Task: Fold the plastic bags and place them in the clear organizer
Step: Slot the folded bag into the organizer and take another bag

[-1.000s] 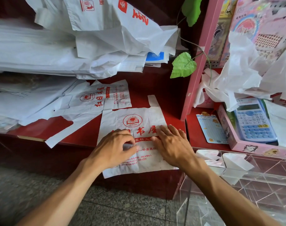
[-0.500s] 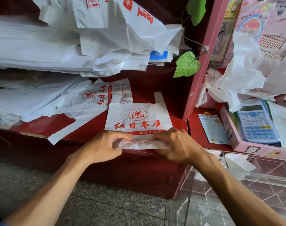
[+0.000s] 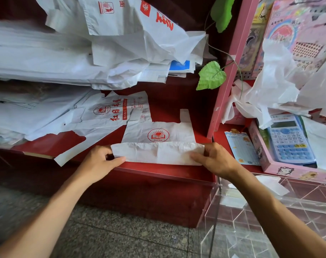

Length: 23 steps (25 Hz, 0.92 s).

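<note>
- Head view: white bag (image 3: pixel 159 144) with a red sun-and-book logo lies flat on the red shelf (image 3: pixel 169 170), near its front edge.
- Bottom part is folded up over the print, the fold covering everything below the logo.
- Left hand (image 3: pixel 99 162) pinches the fold's left end, thumb on top, fingers curled.
- Right hand (image 3: pixel 215 159) pinches the right end the same way.
- Clear organizer (image 3: pixel 270 216) sits lower right, just beside the shelf.
- More bags (image 3: pixel 106 116) lie spread behind on the left.

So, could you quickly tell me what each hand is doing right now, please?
Left hand: pinches the left end of the bag's folded flap.
Right hand: pinches the flap's right end.
</note>
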Available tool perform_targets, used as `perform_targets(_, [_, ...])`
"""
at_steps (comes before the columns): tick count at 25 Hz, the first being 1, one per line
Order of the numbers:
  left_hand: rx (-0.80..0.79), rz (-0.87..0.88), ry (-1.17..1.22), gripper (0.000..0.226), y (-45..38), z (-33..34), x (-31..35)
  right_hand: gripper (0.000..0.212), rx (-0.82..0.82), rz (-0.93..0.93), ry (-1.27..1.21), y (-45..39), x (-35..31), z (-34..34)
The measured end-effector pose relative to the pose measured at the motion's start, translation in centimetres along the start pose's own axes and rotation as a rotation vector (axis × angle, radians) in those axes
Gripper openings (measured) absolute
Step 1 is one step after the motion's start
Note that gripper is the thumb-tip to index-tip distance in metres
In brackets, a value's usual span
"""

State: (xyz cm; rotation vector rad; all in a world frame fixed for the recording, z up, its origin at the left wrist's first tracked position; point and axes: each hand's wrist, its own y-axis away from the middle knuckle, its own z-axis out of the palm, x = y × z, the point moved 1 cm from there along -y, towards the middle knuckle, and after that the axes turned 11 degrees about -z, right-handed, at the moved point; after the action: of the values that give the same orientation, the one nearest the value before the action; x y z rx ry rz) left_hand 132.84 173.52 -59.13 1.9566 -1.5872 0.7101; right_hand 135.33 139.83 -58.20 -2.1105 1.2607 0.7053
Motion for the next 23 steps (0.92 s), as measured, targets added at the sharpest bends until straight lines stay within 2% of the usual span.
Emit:
perform_targets(2, [0.024,-0.010,-0.006,0.007,-0.5,0.2,-0.2,0.033,-0.089,0.027,0.058,-0.1,0.3,0.2])
perform_targets(4, [0.026,-0.025,-0.028,0.017,-1.0,0.4,-0.4,0.045,-0.153,0.083,0.161,-0.2,0.8,0.4])
perform_targets(6, [0.032,-0.043,-0.039,0.030,-1.3,0.4,-0.9,0.036,-0.089,0.118,0.164,-0.5,1.2,0.4])
perform_targets(9, [0.033,-0.064,-0.007,0.037,-1.2,0.3,-0.8,0.041,0.007,0.144,0.151,-0.7,1.2,0.6])
perform_targets(16, [0.119,-0.111,-0.153,0.030,-0.5,0.3,0.7,0.051,0.157,0.154,0.261,-1.2,1.1,2.0])
perform_targets(20, [0.160,-0.183,-0.226,0.027,-0.4,0.1,1.0,0.055,0.172,0.162,0.354,-1.2,1.2,2.6])
perform_targets(23, [0.169,-0.173,-0.245,0.028,-0.4,0.1,0.9,0.060,0.179,0.163,0.348,-1.3,1.2,2.6])
